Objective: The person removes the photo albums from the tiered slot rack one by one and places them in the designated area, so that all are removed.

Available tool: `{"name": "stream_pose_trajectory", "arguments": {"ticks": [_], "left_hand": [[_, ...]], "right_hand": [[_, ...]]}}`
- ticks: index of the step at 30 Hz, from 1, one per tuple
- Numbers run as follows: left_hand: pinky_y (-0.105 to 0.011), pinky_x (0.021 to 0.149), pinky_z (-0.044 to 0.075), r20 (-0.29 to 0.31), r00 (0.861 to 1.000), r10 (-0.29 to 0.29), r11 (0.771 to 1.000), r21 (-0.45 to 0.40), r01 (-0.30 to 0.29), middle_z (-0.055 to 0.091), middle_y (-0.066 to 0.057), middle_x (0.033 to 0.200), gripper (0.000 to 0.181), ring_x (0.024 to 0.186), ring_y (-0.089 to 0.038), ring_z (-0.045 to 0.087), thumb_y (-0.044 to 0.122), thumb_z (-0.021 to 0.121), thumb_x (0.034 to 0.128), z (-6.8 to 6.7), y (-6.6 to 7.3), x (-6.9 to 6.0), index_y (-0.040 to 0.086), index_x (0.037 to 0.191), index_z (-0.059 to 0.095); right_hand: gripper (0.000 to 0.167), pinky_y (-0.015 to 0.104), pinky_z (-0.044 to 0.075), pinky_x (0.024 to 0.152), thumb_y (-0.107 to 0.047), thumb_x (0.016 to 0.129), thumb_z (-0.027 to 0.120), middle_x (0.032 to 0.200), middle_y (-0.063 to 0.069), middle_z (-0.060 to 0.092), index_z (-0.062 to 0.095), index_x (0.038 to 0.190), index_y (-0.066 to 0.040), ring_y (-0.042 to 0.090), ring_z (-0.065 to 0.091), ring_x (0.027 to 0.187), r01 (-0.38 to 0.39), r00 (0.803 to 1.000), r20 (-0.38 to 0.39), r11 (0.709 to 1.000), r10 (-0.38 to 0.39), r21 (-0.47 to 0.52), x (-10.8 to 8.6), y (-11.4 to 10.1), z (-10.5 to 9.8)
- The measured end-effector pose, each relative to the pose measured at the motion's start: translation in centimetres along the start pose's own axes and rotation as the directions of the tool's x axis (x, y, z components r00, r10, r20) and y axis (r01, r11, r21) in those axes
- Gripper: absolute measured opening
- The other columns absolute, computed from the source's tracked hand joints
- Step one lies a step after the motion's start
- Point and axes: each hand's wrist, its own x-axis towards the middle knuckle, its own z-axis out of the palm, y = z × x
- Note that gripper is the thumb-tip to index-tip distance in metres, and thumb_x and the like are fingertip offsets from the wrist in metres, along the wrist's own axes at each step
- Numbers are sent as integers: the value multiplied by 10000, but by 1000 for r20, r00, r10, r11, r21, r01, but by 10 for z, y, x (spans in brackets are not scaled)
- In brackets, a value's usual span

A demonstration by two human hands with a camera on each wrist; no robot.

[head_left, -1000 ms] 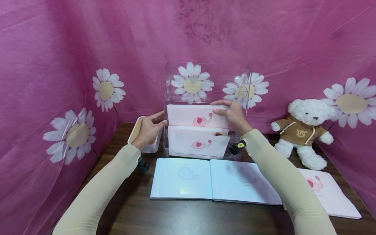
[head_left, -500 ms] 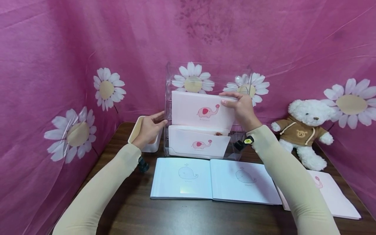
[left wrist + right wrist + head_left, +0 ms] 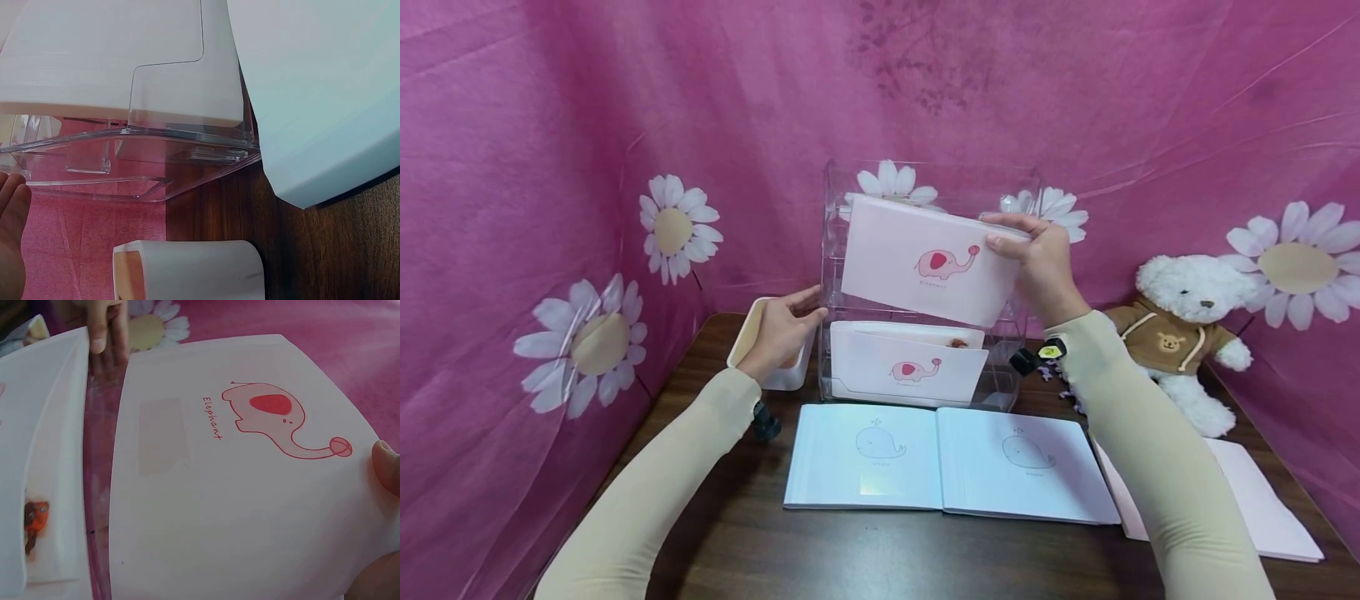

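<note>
Higher and farther right than a moment ago, the pink elephant booklet [image 3: 917, 271] now tilts, right end lower, before the upper tiers of the clear rack [image 3: 827, 196]; my right hand [image 3: 1041, 258] pinches its top right corner, thumb on the cover, while my left hand [image 3: 781, 329], fingers fairly straight, rests at the rack's left side. I judge it light, flexible, slightly slick and easily creased, best pinched through its whole thickness, nearer the middle of the top edge if it sags. Counting: one booklet in hand; one elephant cover [image 3: 865, 367] in the lower tier, the leaf behind possibly another; two whale booklets [image 3: 865, 479] nearer on the surface [image 3: 850, 558]; at least one pale booklet [image 3: 1262, 508] partly hidden by my right sleeve [image 3: 1157, 442]; one teddy bear [image 3: 1168, 337], right; one white container [image 3: 790, 377], left.
</note>
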Motion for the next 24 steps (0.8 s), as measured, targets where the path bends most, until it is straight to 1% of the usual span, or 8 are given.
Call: {"name": "stream_pose_trajectory", "arguments": {"ticks": [3, 7, 11, 15, 19, 22, 24], "left_hand": [[-383, 1067, 542, -1, 1000, 7, 1000, 3, -7, 643, -131, 1408, 521, 1295, -254, 630, 121, 696, 962, 0, -1, 0, 110, 1462, 549], [-373, 1064, 543, 2, 1000, 8, 1000, -6, -8, 648, -132, 1400, 518, 1290, -248, 633, 116, 699, 959, 0, -1, 1, 107, 1456, 557], [-368, 1061, 545, 1, 1000, 5, 1000, -9, -5, 652, -131, 1394, 516, 1286, -244, 637, 113, 704, 955, 1, -1, 1, 107, 1451, 563], [-366, 1060, 544, -1, 1000, 11, 1000, -8, -11, 650, -138, 1394, 516, 1287, -248, 637, 111, 703, 955, 1, -1, 1, 99, 1451, 561], [-368, 1061, 541, 4, 1000, 8, 1000, -12, -8, 649, -136, 1397, 518, 1288, -248, 636, 105, 698, 957, 0, -1, 0, 99, 1455, 556], [-366, 1062, 540, 7, 1000, 8, 1000, -11, -8, 649, -134, 1398, 517, 1288, -244, 635, 103, 697, 957, 0, -1, 0, 99, 1455, 557], [-364, 1062, 539, 7, 1000, 12, 1000, -12, -12, 648, -137, 1398, 515, 1286, -245, 636, 102, 698, 956, 0, -2, 1, 96, 1452, 559]], "right_hand": [[232, 299, 651, 645, -5, 858, 774, 883, 8, 789, 793, 1073, -88, 141, 763, 756, 2, 1000, -10, 997, -1, 73, -2, -5, -1], [222, 288, 646, 647, 33, 856, 758, 874, 20, 791, 794, 1044, -79, 140, 758, 755, 14, 1000, -17, 989, -12, 145, -5, -8, -3], [229, 283, 643, 648, 58, 842, 761, 900, 29, 793, 797, 1031, -67, 144, 754, 756, 23, 1000, -21, 979, -19, 203, -8, -10, -3], [218, 279, 643, 656, 70, 833, 765, 937, 24, 790, 804, 1002, -61, 141, 750, 761, 36, 999, -29, 975, -30, 218, -12, -12, -3], [210, 274, 644, 658, 76, 835, 758, 935, 24, 788, 809, 981, -67, 138, 751, 760, 29, 999, -25, 976, -25, 217, -15, -11, -3], [214, 277, 645, 665, 81, 835, 755, 1020, 16, 762, 806, 989, -58, 144, 749, 784, 21, 1000, -12, 969, -18, 246, -19, -10, -3], [219, 277, 644, 671, 85, 836, 752, 1100, 19, 712, 805, 1000, -50, 148, 740, 816, 25, 1000, -6, 964, -25, 266, -23, -11, -4]]}}
